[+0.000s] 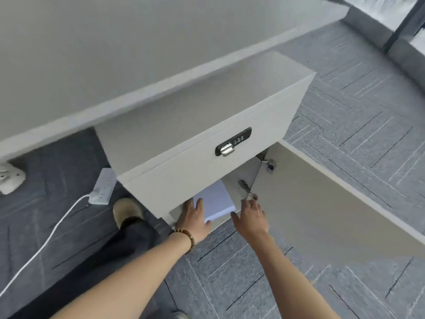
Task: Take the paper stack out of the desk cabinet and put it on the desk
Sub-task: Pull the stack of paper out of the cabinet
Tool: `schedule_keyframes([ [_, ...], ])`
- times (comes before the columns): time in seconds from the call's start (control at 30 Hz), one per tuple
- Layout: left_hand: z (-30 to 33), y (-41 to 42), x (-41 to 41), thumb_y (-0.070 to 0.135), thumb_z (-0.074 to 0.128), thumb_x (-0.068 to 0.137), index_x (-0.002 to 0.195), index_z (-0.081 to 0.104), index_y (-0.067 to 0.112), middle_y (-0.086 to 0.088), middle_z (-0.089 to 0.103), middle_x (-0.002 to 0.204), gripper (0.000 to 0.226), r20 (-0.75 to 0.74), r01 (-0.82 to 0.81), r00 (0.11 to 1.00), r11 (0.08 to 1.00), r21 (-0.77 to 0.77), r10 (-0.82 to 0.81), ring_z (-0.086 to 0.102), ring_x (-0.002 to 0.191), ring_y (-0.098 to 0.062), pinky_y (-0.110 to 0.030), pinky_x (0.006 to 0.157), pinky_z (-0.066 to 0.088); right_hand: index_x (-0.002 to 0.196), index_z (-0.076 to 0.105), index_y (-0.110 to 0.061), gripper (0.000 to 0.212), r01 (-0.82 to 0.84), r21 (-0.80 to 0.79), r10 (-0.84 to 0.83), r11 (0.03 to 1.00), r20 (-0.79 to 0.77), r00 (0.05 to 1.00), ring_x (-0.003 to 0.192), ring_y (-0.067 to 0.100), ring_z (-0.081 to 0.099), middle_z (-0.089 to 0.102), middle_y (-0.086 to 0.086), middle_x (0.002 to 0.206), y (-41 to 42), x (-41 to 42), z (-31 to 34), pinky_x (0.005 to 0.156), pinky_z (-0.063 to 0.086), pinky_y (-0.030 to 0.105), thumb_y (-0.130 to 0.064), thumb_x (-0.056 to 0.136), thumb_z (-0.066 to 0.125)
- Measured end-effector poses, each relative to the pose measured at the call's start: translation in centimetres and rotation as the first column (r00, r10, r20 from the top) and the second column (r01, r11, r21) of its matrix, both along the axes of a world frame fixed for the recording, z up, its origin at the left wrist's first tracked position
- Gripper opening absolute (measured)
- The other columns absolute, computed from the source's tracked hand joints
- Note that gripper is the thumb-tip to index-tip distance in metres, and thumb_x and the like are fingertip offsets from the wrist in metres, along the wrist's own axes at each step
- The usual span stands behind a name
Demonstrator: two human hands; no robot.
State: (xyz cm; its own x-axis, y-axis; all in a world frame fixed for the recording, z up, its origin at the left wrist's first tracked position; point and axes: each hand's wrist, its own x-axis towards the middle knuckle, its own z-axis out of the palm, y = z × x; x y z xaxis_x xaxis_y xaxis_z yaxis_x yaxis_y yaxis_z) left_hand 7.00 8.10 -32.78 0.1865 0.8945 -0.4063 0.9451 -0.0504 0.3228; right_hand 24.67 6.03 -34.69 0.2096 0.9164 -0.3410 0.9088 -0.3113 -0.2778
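A white paper stack (218,200) lies in the lower compartment of the pale desk cabinet (207,125), its near corner sticking out past the front. My left hand (192,217), with a bead bracelet on the wrist, grips the stack's left near edge, fingers laid over the top. My right hand (250,216) hovers just right of the stack with fingers spread, holding nothing. The cabinet door (322,203) is swung wide open to the right. The grey desk (103,42) runs above the cabinet.
A drawer with a black combination lock (232,142) sits above the compartment. On the floor to the left are a white power strip (103,186) with its cable and my shoe (127,210). Grey carpet tiles cover the floor on the right.
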Motion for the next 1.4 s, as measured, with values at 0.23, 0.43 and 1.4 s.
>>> schedule_keyframes([
  [0.23,-9.1,0.7,1.8,0.031,0.055,0.098,0.158,-0.005,0.009,-0.022,-0.005,0.165,0.088,0.006,-0.189,0.981,0.974,-0.124,0.192,-0.006,0.154,-0.036,-0.045,0.125,0.014,0.140,0.038,-0.009,0.060,-0.035,-0.137,0.024,0.990,-0.082,0.996,0.128,0.034,0.046,0.043,0.018,0.142,2.8,0.8,-8.1,0.107,0.041,0.046,-0.047,0.094,0.047],
  [0.43,-14.1,1.9,2.9,0.026,0.062,0.095,0.158,-0.009,0.012,-0.020,-0.009,0.166,0.096,0.111,-0.407,0.892,0.886,-0.221,0.438,-0.008,0.154,-0.032,-0.044,0.125,0.015,0.146,0.030,-0.009,0.068,-0.062,-0.178,0.037,0.982,-0.139,0.990,0.130,0.035,0.044,0.035,0.018,0.146,5.8,1.4,-13.2,0.107,0.041,0.047,-0.048,0.094,0.049],
  [1.4,-22.3,4.0,2.0,0.035,0.072,0.085,0.159,0.001,0.018,-0.018,0.002,0.165,0.104,0.116,-0.593,0.779,0.785,-0.181,0.616,0.004,0.152,-0.038,-0.044,0.122,0.013,0.130,0.045,0.002,0.034,0.246,-0.081,-0.253,0.966,-0.494,0.832,0.116,0.045,0.050,0.046,0.028,0.132,11.3,0.5,-21.5,0.096,0.041,0.044,-0.005,0.097,0.042],
])
